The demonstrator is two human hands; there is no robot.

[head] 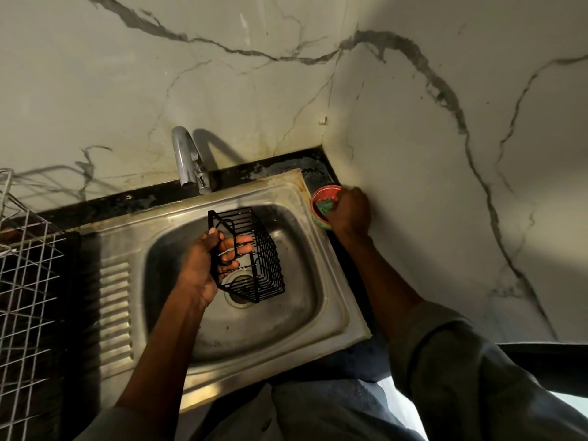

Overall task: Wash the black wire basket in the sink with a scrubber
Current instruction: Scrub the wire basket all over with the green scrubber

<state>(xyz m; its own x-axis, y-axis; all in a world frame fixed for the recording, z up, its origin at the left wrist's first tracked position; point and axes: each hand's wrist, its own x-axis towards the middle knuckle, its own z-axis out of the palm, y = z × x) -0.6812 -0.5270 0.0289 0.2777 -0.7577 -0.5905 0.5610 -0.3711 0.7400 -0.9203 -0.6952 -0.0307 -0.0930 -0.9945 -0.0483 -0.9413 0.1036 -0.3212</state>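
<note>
The left hand (203,262) grips the black wire basket (246,254) above the sink (318,265), over the drain. The right hand (350,211) reaches into a red bowl (319,194) and touches the green scrubber (325,206); its grip is hidden. A tap (187,160) stands behind, a wire rack (25,281) at left.

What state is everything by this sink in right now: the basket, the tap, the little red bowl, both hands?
Black wire basket: held tilted over the sink.
Left hand: grips the basket.
Right hand: at the red bowl, on the green scrubber.
Tap: no water visible.
Drain: uncovered.
</note>
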